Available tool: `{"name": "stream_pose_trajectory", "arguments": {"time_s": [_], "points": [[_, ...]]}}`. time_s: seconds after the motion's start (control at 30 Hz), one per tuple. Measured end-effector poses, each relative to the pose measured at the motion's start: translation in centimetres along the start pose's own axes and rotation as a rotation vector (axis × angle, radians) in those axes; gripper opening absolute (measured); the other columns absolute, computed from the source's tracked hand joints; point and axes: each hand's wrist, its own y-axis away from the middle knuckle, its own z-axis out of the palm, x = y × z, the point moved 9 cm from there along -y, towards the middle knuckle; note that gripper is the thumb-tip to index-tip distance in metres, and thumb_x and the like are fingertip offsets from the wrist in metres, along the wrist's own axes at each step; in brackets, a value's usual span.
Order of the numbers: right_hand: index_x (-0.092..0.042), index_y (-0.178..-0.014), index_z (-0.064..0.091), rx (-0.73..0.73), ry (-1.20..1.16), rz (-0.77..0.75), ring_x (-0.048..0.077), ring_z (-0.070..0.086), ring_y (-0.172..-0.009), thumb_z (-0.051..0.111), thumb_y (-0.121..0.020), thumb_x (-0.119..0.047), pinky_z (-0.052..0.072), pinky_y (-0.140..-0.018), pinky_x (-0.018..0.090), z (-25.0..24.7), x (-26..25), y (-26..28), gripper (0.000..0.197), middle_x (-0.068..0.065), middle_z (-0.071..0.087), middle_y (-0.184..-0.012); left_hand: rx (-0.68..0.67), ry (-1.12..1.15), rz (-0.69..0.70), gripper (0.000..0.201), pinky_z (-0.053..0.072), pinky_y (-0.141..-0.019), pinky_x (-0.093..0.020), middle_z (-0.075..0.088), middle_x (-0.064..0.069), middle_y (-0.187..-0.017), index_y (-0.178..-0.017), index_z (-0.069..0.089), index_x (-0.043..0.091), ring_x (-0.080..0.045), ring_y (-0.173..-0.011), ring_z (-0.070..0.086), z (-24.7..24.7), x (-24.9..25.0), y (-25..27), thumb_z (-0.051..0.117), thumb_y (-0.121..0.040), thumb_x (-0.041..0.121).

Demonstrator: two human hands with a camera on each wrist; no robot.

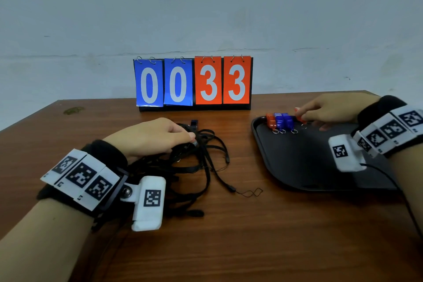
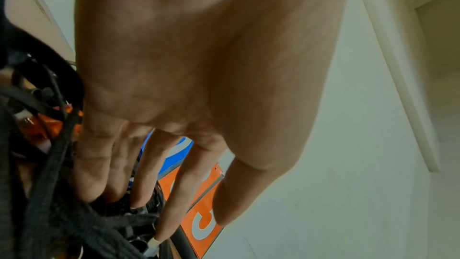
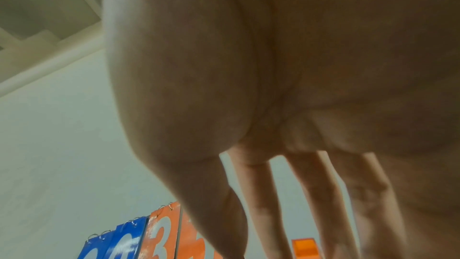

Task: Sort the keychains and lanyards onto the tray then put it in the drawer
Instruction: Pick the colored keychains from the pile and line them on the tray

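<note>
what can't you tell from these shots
- Drawer: in no view.
- Count of lanyards: head view, one black tangle, partly under the left hand.
- Right hand grip on the orange keychain: head view blurred; right wrist view cuts the fingertips off.
- Tray right side: arm covers it.

Orange and blue keychains (image 1: pixel 280 121) lie on a black tray (image 1: pixel 297 167), black lanyards (image 1: pixel 201 155) on brown wood-grain table (image 1: pixel 229 236).
</note>
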Motion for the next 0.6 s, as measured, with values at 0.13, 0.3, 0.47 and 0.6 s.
{"name": "stream_pose_trajectory", "arguments": {"time_s": [0.13,0.3,0.47,0.6], "points": [[-0.026,-0.125,0.067,-0.023,0.027,0.026,0.024,0.07,-0.097,0.054,-0.101,-0.03,0.06,-0.087,0.037,0.4,0.6,-0.5,0.028,-0.004,0.065,-0.114,-0.001,0.009,0.006,0.03,0.049,-0.104,-0.036,0.071,0.01,-0.124,-0.109,0.076,0.044,-0.015,-0.108,0.068,0.0,-0.2,0.1,0.051,-0.1,0.056],[-0.025,-0.118,0.069,-0.144,-0.005,0.04,0.02,0.053,-0.074,0.051,-0.103,-0.03,0.051,-0.063,0.025,1.6,0.5,-0.2,0.024,0.009,0.056,-0.084,-0.067,-0.041,0.0,0.048,0.046,-0.111,-0.046,0.07,0.003,-0.129,-0.107,0.073,0.053,-0.021,-0.119,0.065,0.5,-0.5,0.0,0.05,-0.076,0.082],[-0.025,-0.121,0.068,-0.164,0.0,0.036,0.02,0.052,-0.072,0.052,-0.103,-0.031,0.048,-0.062,0.028,1.8,0.6,-0.4,0.026,0.011,0.057,-0.08,-0.087,-0.062,-0.002,0.055,0.049,-0.104,-0.038,0.076,-0.002,-0.116,-0.113,0.076,0.029,-0.016,-0.105,0.071,0.7,-0.1,0.0,0.051,-0.09,0.073],[-0.027,-0.126,0.064,-0.141,-0.001,0.04,0.029,0.065,-0.095,0.052,-0.103,-0.031,0.054,-0.074,0.03,1.6,0.3,-0.4,0.026,0.016,0.069,-0.111,-0.057,-0.066,-0.002,0.041,0.04,-0.073,-0.027,0.057,0.022,-0.046,-0.108,0.076,0.031,0.008,-0.046,0.055,0.5,0.2,-0.3,0.048,-0.099,0.059]]}}
